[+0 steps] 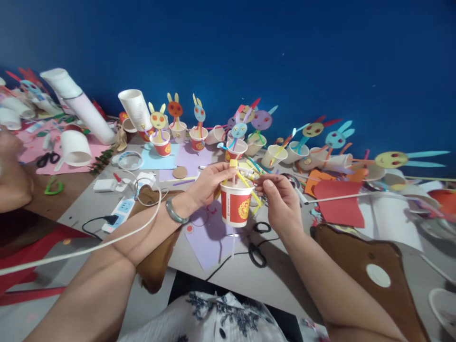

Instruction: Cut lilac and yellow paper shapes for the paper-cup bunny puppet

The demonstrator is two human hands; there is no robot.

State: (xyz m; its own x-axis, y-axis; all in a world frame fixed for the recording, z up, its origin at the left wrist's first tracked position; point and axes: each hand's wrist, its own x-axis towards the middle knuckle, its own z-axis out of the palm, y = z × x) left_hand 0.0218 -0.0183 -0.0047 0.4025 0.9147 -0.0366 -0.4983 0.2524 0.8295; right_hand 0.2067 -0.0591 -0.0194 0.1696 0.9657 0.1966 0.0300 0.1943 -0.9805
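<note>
A red and white paper cup (235, 206) hangs above the table, with yellow strips (245, 180) standing out of its top and a pale straw (233, 244) showing below its base. My left hand (210, 183) is closed at the cup's left rim, its fingers pinching the yellow piece at the top of the straw. To the right of the rim, my right hand (280, 197) is closed in a pinch at the end of a yellow strip; what lies between its fingertips is too small to make out. Black-handled scissors (257, 255) lie below on the table.
Cups with paper rabbit heads (157, 118) line the back by the blue wall. A power strip (123, 209) and white cable sit left, red paper (338, 202) right. Brown mats (377, 251) flank the purple paper (204, 242). Another person's arm (14, 175) shows far left.
</note>
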